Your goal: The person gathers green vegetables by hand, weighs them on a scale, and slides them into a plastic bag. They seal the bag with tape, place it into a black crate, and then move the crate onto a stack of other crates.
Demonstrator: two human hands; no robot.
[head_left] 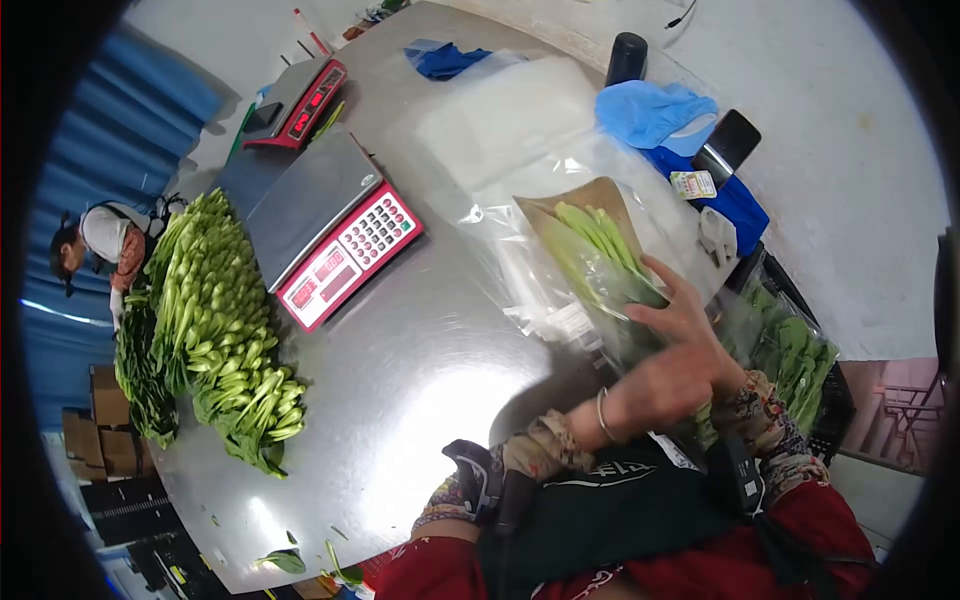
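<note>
A clear plastic bag with a brown paper piece holds leafy greens [597, 235], their pale stems towards the far end. My right hand [690, 320] grips the bag near its leafy end, thumb and forefinger on either side. Across my body reaches my left hand [665, 390], smeared by motion, close to my right wrist; its fingers cannot be made out. Under the bag lies a stack of clear plastic bags [520, 120]. More bagged greens [785, 340] sit in a dark crate [835, 410] at my right.
A large pile of leafy greens [215, 310] covers the left of the metal table [400, 400]. Two red scales [350, 255] stand beyond it. A phone [735, 140], blue cloth [650, 112] and black cylinder [627, 60] are at the far right. Another person [105, 235] bends at the far left.
</note>
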